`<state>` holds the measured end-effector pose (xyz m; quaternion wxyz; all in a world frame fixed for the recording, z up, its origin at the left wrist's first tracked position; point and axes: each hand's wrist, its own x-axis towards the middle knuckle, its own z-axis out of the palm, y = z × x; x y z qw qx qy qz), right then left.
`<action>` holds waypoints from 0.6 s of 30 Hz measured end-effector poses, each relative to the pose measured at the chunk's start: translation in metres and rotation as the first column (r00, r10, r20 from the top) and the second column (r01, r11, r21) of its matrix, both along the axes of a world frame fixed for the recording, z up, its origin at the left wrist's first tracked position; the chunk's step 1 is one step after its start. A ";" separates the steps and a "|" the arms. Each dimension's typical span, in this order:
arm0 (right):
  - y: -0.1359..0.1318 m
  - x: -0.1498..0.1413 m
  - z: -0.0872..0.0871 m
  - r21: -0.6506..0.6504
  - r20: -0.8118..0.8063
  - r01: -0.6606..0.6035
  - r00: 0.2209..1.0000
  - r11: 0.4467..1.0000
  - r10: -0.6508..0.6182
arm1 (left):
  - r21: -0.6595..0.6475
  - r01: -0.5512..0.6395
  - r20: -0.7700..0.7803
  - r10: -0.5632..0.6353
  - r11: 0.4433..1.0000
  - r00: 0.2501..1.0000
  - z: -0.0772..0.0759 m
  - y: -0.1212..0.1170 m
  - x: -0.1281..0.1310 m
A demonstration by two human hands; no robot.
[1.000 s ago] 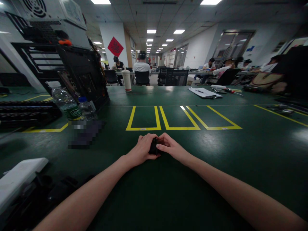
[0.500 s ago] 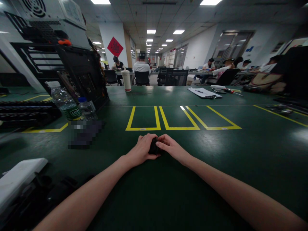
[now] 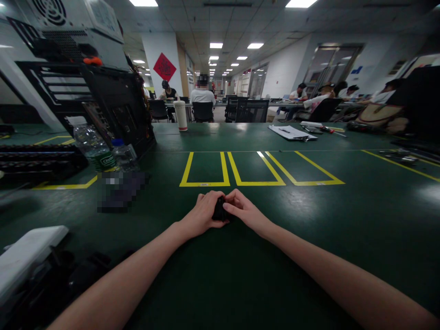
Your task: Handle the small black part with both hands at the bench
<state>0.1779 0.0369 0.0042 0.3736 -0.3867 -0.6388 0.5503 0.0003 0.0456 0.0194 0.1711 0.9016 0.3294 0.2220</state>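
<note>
Between my two hands is a small black object point(image 3: 218, 210), mostly covered by fingers, so I cannot make out its kind. My left hand point(image 3: 202, 211) wraps round its left side, thumb at the near edge and fingers over the far side. From the right, my right hand point(image 3: 243, 208) pinches at the object's upper right edge with thumb and bent fingers. Both hands rest low over the dark green table point(image 3: 220, 275). Just beyond them, yellow tape outlines point(image 3: 205, 184) mark the tabletop.
To the left stand a plastic bottle point(image 3: 91, 142), a blue-capped bottle point(image 3: 123, 156) and a black computer case point(image 3: 120, 110). A white cup point(image 3: 180, 115) and a clipboard point(image 3: 290, 133) are farther back. A white object point(image 3: 32, 247) lies near left. Several people sit at far tables.
My right hand's fingers have shifted very slightly at the black object. My left hand and the things on the table look the same.
</note>
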 end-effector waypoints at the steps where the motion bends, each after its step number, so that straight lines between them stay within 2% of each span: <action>1: 0.001 0.000 -0.001 -0.007 0.011 0.007 1.000 1.000 -0.007 | 0.000 -0.002 -0.001 0.002 1.000 1.000 0.000 0.000 0.000; 6: 0.005 0.003 -0.004 -0.055 0.065 -0.003 0.998 0.998 0.007 | 0.012 -0.006 -0.005 0.006 1.000 1.000 -0.003 0.001 0.000; 11: 0.001 0.004 0.004 -0.043 -0.021 -0.085 0.996 0.995 0.084 | 0.032 -0.019 0.029 0.018 0.999 0.999 -0.011 0.004 0.001; 18: 0.001 0.000 0.001 -0.017 0.025 0.003 1.000 1.000 -0.002 | 0.029 -0.003 0.013 0.003 1.000 1.000 -0.009 0.004 0.000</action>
